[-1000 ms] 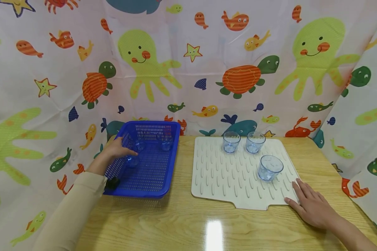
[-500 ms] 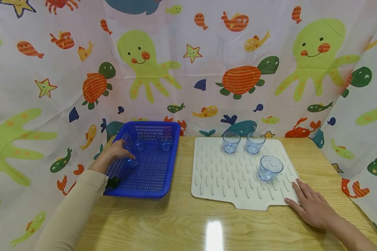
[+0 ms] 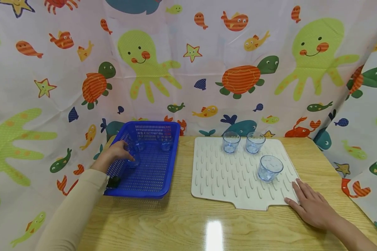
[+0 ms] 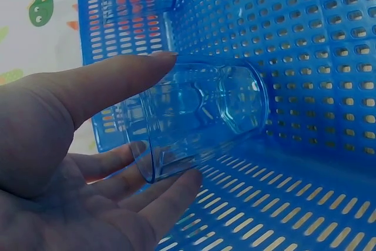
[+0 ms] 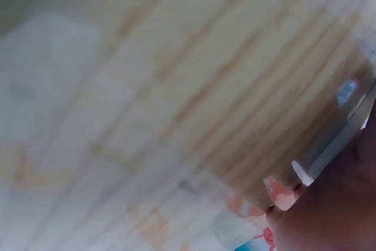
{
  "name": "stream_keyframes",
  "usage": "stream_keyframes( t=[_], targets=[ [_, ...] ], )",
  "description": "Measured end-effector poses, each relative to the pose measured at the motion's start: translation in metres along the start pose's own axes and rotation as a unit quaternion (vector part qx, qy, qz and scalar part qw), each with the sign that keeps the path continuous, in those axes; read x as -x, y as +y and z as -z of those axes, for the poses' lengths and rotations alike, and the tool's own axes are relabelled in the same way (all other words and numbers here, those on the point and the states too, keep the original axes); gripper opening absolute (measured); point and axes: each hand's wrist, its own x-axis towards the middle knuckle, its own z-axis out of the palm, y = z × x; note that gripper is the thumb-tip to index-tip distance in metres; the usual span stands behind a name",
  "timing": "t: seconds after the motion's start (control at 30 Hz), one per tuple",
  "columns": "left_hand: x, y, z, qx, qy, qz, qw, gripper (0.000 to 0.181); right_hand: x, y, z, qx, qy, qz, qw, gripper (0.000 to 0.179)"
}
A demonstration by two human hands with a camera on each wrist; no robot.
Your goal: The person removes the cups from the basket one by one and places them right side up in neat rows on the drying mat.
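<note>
My left hand [image 3: 113,153] is inside the blue plastic basket [image 3: 172,164], around a clear bluish drinking glass [image 3: 133,162]. In the left wrist view, the thumb [image 4: 132,74] lies along one side of this glass [image 4: 194,110] and the fingers lie along the other; its base stands on the perforated basket floor. Two more glasses stand farther back in the basket, one at the left [image 3: 139,144] and one at the right [image 3: 165,144]. My right hand [image 3: 317,207] rests flat on the table, fingertips at the right edge of the white ribbed drying mat [image 3: 213,181].
On the mat stand three upright glasses: two at the back, left [image 3: 231,143] and right [image 3: 255,143], and one nearer the front right [image 3: 270,169]. A curtain [image 3: 188,97] with sea animals hangs behind and beside the wooden table [image 3: 182,223].
My left hand has lowered slightly and its thumb has come down closer around the glass. The glasses and mat stay put, and my right hand has not moved.
</note>
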Motion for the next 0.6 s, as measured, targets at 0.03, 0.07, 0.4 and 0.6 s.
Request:
stream_keyframes(
  t=[0.03, 0.07, 0.4, 0.6],
  targets=[
    [0.0002, -0.0002, 0.0000, 0.003, -0.002, 0.000, 1.0000, 0.093, 0.0001, -0.0004, -0.0001, 0.000, 0.000, 0.000, 1.0000, 0.086],
    [0.0000, -0.0010, 0.0001, 0.001, -0.004, -0.004, 1.0000, 0.093, 0.0003, -0.0007, -0.0003, 0.000, 0.000, 0.000, 1.0000, 0.086],
    [0.0053, -0.0034, 0.0024, 0.006, -0.022, -0.057, 0.9981, 0.091, -0.0005, 0.0017, -0.0047, 0.004, 0.000, -0.001, 1.0000, 0.088],
    [0.0079, -0.0009, 0.0038, 0.024, -0.029, -0.081, 0.9960, 0.090, -0.0009, 0.0021, -0.0044, 0.004, 0.001, 0.001, 1.0000, 0.088]
  ],
)
